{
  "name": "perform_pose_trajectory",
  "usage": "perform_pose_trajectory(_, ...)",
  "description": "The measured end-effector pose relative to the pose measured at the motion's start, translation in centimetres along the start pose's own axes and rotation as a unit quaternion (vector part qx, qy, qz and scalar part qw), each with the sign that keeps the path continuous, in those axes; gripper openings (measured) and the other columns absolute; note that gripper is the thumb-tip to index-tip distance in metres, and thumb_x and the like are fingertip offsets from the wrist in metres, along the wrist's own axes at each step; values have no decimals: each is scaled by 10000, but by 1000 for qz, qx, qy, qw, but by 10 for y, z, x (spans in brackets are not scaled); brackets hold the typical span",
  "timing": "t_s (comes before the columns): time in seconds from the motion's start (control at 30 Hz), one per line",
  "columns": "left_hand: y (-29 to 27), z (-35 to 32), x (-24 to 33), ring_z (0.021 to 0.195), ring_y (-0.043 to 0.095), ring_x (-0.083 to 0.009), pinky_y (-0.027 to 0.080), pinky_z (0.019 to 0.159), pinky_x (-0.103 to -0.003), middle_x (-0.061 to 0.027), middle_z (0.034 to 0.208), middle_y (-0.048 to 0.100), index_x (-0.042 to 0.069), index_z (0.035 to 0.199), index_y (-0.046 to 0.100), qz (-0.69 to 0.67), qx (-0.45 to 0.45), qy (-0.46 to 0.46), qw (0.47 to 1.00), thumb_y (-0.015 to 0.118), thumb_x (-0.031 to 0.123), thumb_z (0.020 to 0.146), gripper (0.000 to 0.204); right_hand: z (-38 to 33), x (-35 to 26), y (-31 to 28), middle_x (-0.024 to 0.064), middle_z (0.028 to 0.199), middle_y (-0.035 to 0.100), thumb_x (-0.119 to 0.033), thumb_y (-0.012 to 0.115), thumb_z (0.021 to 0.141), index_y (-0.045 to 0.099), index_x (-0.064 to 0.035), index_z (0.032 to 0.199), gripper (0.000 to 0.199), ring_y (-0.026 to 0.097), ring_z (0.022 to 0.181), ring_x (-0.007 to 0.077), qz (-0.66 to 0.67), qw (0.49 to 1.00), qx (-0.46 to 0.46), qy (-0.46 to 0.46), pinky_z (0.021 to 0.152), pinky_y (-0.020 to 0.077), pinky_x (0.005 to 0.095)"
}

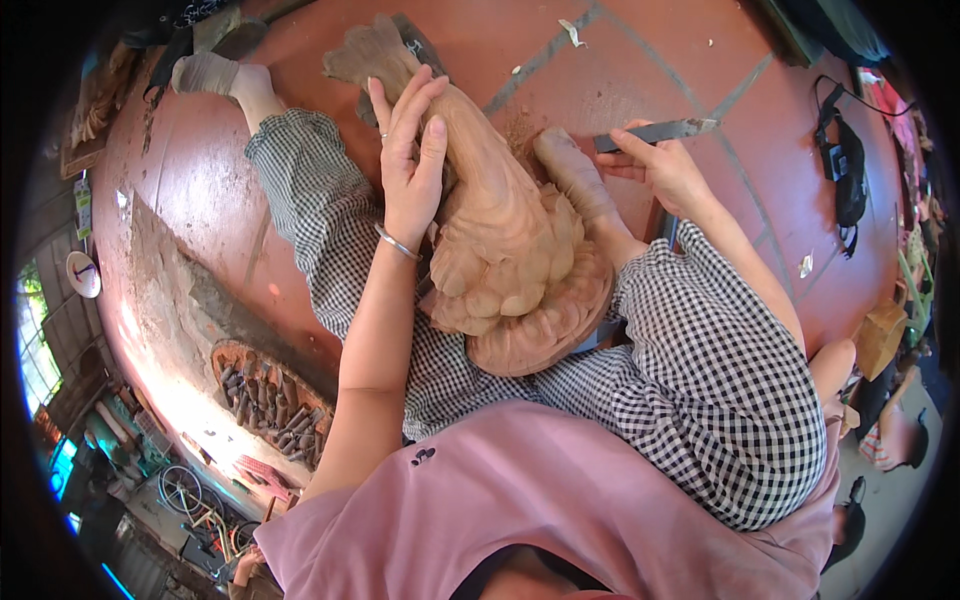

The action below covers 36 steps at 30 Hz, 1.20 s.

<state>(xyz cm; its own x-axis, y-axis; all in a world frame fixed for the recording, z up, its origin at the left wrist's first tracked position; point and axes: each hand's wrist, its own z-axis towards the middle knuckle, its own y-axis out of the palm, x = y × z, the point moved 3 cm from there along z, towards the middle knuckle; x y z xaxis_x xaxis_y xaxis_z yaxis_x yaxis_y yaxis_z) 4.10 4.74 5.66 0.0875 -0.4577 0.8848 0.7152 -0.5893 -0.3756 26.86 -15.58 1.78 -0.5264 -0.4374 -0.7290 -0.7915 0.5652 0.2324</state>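
A carved wooden sculpture (500, 215), light brown, lies between my legs. Its narrow stem runs toward the far end, and rounded, petal-like shapes crowd its wide near end. My left hand (411, 150) rests along the left side of the stem with fingers stretched out, a ring on one finger and a bangle at the wrist. Off to the right of the carving, my right hand (665, 172) grips a flat, dark grey blade (672, 131) with a shinier, worn right end. That blade is held above the tiles, apart from the wood.
Red tiles (640, 60) with grey joints make up the floor, with wood dust and scraps on it. At the lower left, a basket (325, 415) holds many dark-handled tools. A black pouch (845, 170) lies at the right. My feet flank the carving.
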Motion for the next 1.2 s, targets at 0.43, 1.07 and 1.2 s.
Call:
perform_pose_trajectory(0.43,-13,-56,37,1551,110,-306,174,1237,-419,-175,1673,130,53,1539,377,-230,-66,-183,954,658,143,885,718,-3,14,1,86,1050,666,-233,649,996,600,-32,1060,217,696,963,191,-15,1000,25,10,882,586,354)
perform_pose_trajectory(1.07,-16,-90,76,1470,321,-297,271,1194,-403,-203,1612,268,-31,1574,197,-65,-169,-269,946,733,261,834,959,-12,16,1,112,1046,692,-239,687,966,616,-13,1091,267,719,914,188,-21,997,47,52,828,606,322)
perform_pose_trajectory(1.2,-13,-94,74,1488,280,-360,260,1204,-441,-227,1598,300,-4,1567,235,-82,-144,-255,953,740,235,792,956,-14,13,3,93,1022,677,-210,649,993,588,-53,1058,181,710,907,169,-28,996,63,63,837,606,336)
